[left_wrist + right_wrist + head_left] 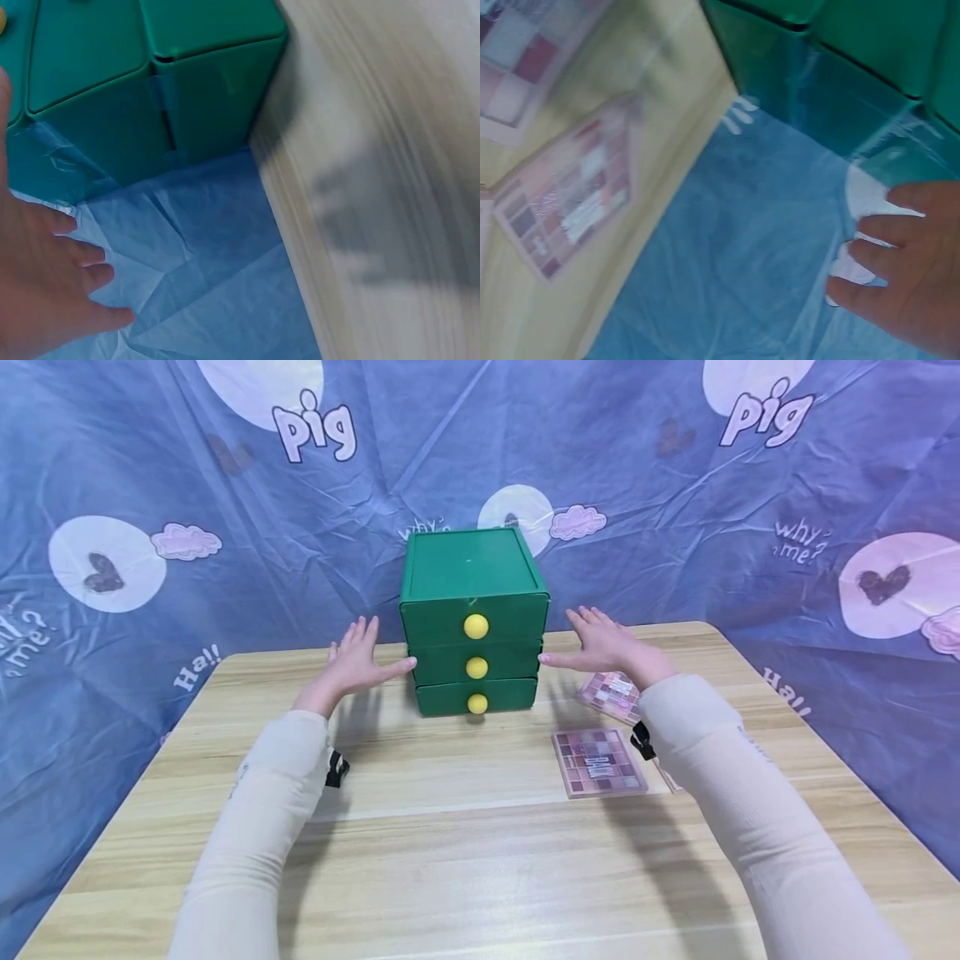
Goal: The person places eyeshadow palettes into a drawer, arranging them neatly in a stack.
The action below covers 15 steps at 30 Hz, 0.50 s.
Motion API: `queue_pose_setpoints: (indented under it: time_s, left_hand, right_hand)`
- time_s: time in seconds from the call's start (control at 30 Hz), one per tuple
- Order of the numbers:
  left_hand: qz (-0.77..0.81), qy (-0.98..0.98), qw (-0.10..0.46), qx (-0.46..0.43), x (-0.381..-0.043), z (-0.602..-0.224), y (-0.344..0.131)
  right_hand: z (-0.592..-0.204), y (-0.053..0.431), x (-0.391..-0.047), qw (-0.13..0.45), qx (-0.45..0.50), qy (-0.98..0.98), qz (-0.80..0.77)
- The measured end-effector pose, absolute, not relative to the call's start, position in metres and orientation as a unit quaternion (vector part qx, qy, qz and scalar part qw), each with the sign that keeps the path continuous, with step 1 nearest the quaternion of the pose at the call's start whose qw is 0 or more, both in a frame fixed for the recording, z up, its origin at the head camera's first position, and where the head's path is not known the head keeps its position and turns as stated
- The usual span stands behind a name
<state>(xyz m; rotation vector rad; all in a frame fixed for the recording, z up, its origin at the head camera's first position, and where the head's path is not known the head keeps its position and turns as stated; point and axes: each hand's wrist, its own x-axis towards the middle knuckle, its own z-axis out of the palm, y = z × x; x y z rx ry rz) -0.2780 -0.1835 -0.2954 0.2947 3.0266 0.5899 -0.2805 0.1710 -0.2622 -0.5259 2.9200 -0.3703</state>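
A green cabinet with three stacked drawers (442, 618), each bearing a round yellow knob (476, 627), stands at the back of the table. To its left my left hand (352, 662) is raised with fingers spread, the thumb near the cabinet's side. On the other side my right hand (603, 647) is held the same way, fingers straight. Neither hand holds anything. The left wrist view shows the left fingers apart from the green drawers (217, 67). In the right wrist view, the right fingers (877, 259) lie just beyond the cabinet's side.
A pink checkered palette (598, 763) lies flat right of centre on the wooden table (450, 860). Another palette (611, 695) is behind it, and a third is mostly hidden beneath the right forearm. A blue printed cloth (247, 527) hangs behind the table.
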Motion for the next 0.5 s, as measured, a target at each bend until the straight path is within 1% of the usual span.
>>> queue_pose_setpoints:
  time_s: [0.13, 0.23, 0.4, 0.5]
  left_hand:
    - [0.230, 0.967, 0.017, 0.104, -0.279, -0.289, -0.186]
    - [0.287, 0.952, 0.021, 0.106, -0.280, -0.283, -0.187]
    - [0.443, 0.890, 0.034, 0.102, -0.286, -0.274, -0.185]
    - [0.530, 0.841, 0.030, 0.103, -0.291, -0.272, -0.183]
  right_hand:
    - [-0.252, 0.166, -0.277, 0.107, -0.181, 0.967, -0.142]
    - [-0.246, 0.162, -0.275, 0.115, -0.178, 0.967, -0.142]
    - [-0.238, 0.154, -0.271, 0.122, -0.182, 0.965, -0.144]
    - [-0.236, 0.147, -0.269, 0.130, -0.191, 0.962, -0.146]
